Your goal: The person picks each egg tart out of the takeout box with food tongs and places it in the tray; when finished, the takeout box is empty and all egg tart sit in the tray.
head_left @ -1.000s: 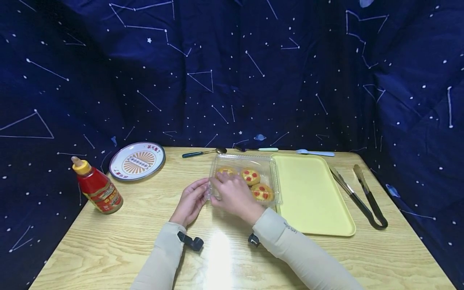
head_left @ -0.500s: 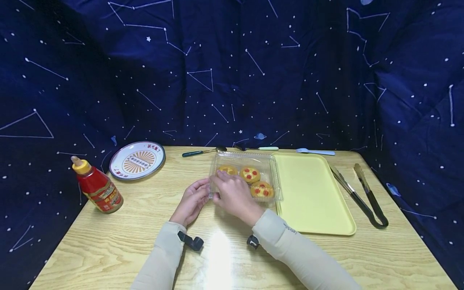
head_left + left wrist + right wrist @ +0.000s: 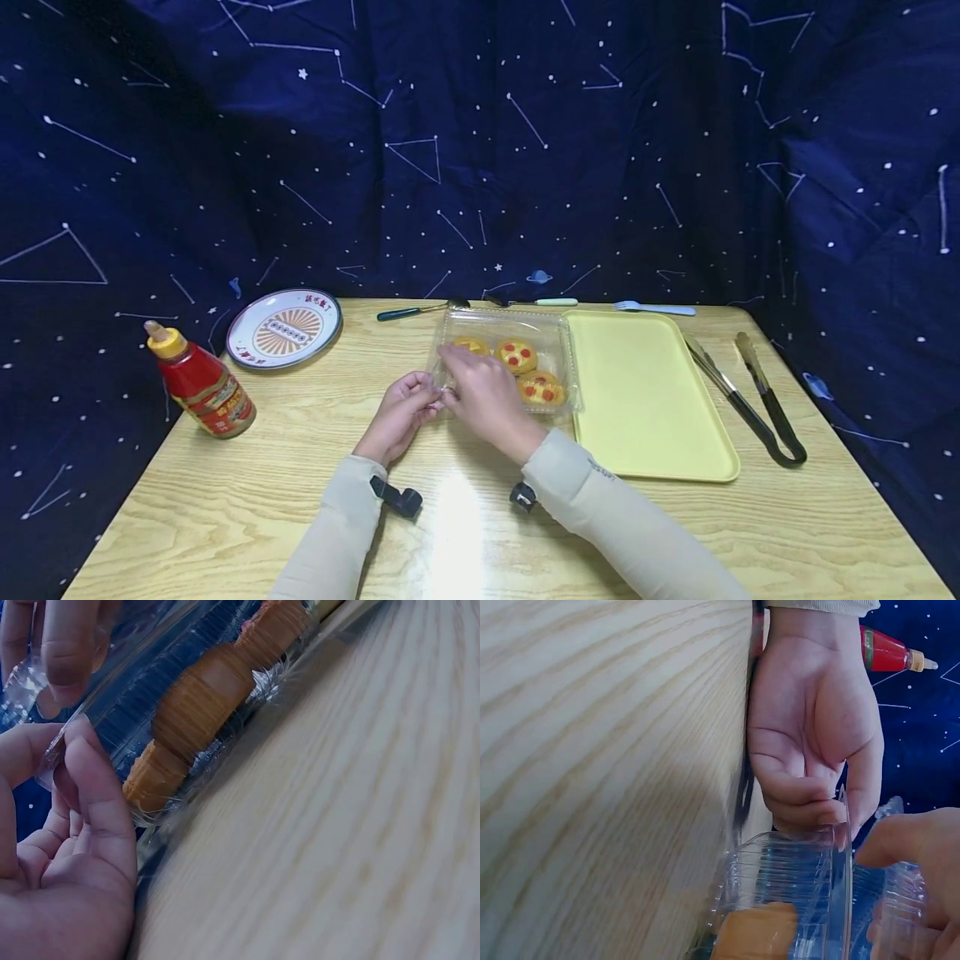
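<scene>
Hands: two, the left hand (image 3: 399, 414) and the right hand (image 3: 485, 394), both at the near left corner of the box
Clear plastic box (image 3: 555, 327): one
Tarts in the box: three in view, one at the back left (image 3: 470, 344), one at the back middle (image 3: 516, 355), one in front (image 3: 541, 388)
Yellow tray (image 3: 647, 396): one
Round plate (image 3: 283, 328): one
Red sauce bottle (image 3: 198, 382): one
Tongs (image 3: 750, 397): one pair
Spoons: two, one with a dark green handle (image 3: 422, 311), one with a pale handle (image 3: 531, 302)
Fork (image 3: 653, 308): one
Counter (image 3: 225, 500): one
</scene>
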The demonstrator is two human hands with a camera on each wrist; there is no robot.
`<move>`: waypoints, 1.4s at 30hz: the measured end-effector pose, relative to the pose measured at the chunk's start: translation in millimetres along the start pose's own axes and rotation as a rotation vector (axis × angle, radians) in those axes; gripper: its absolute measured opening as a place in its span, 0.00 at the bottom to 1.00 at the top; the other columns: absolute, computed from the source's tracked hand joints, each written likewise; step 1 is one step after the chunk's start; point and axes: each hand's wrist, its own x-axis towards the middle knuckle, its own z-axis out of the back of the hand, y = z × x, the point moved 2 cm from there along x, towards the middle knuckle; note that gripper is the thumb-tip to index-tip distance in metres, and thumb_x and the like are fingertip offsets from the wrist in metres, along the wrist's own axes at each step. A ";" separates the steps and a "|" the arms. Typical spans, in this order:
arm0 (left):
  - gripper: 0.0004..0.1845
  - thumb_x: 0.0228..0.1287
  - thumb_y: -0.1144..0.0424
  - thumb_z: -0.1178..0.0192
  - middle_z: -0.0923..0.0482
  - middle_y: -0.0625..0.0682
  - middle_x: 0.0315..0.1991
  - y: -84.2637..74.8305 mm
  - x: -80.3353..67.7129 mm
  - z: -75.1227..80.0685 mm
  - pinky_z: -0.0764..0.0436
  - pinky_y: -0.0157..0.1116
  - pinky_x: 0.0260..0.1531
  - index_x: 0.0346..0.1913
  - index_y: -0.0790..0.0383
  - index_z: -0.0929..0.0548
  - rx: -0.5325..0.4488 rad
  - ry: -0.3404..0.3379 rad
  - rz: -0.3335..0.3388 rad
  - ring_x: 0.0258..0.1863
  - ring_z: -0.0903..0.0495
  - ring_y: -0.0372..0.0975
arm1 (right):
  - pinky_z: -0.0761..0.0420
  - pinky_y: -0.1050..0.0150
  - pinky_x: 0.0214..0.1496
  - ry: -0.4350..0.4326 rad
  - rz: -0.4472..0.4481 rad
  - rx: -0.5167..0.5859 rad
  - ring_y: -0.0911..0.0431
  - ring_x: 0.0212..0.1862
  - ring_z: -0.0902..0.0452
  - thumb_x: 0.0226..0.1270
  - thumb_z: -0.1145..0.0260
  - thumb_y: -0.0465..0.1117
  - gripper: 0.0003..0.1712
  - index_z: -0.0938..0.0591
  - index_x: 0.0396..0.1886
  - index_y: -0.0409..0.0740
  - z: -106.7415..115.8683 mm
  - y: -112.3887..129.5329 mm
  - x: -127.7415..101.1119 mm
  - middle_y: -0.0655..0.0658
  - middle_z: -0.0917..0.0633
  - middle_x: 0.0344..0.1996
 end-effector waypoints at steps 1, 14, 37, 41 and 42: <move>0.06 0.67 0.76 0.45 0.20 0.50 0.31 0.1 0.0 0.7 0.20 0.28 0.30 0.42 0.65 0.28 -0.006 0.001 -0.001 0.29 0.19 0.36 | 0.21 0.53 0.55 0.010 -0.002 0.012 0.46 0.55 0.20 0.49 0.20 0.39 0.35 0.21 0.59 0.38 0.3 -0.4 -0.5 0.38 0.18 0.56; 0.07 0.68 0.76 0.46 0.20 0.50 0.35 -0.8 -0.2 4.5 0.17 0.31 0.38 0.45 0.65 0.28 -0.001 0.052 -0.007 0.33 0.18 0.37 | 0.25 0.46 0.59 0.043 0.004 -0.006 0.40 0.60 0.24 0.50 0.20 0.42 0.34 0.19 0.59 0.41 6.2 -14.5 -11.3 0.37 0.20 0.59; 0.07 0.65 0.77 0.45 0.22 0.49 0.32 1.5 1.5 3.5 0.21 0.28 0.30 0.40 0.64 0.27 -0.020 0.032 -0.023 0.29 0.22 0.35 | 0.29 0.41 0.62 0.087 -0.024 -0.056 0.42 0.64 0.27 0.54 0.24 0.46 0.32 0.20 0.60 0.45 27.5 -46.1 -35.9 0.41 0.22 0.62; 0.07 0.66 0.77 0.44 0.22 0.49 0.33 0.9 1.0 3.2 0.21 0.27 0.30 0.41 0.64 0.27 -0.016 0.038 -0.019 0.29 0.22 0.36 | 0.30 0.41 0.63 0.081 -0.027 -0.059 0.42 0.64 0.28 0.54 0.23 0.47 0.34 0.20 0.61 0.44 30.5 -51.2 -40.3 0.41 0.22 0.62; 0.07 0.66 0.77 0.44 0.21 0.49 0.33 0.8 0.8 3.3 0.21 0.27 0.30 0.41 0.64 0.27 -0.016 0.038 -0.017 0.29 0.22 0.36 | 0.31 0.41 0.64 0.080 -0.028 -0.059 0.42 0.64 0.28 0.54 0.23 0.47 0.34 0.21 0.62 0.44 31.0 -52.5 -41.7 0.41 0.22 0.62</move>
